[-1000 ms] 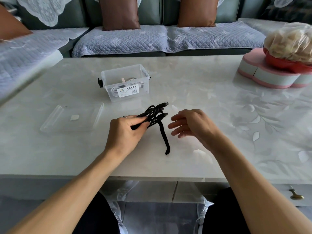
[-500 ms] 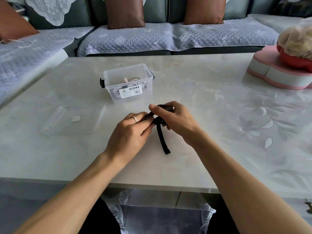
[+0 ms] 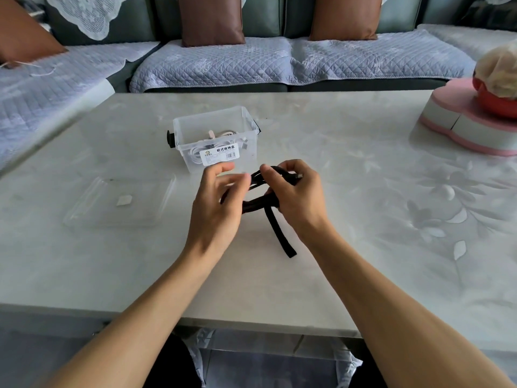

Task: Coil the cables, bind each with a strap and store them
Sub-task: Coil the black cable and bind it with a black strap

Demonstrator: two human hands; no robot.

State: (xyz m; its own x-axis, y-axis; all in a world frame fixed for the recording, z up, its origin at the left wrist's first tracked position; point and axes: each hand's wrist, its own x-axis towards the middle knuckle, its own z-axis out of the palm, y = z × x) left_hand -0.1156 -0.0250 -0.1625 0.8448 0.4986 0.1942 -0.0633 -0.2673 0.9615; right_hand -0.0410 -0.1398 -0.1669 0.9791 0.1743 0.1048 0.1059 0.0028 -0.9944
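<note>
Right hand (image 3: 296, 194) grips black cable coil (image 3: 279, 175); strap (image 3: 279, 233) dangles.

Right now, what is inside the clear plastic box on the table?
Inside the clear box lie coiled white cables, seen through its walls and open top. The label on its front wall covers part of them, so their number and any straps cannot be told.

A coiled black cable (image 3: 275, 175) was held above the desk; its black strap (image 3: 279, 232) hung down.
</note>
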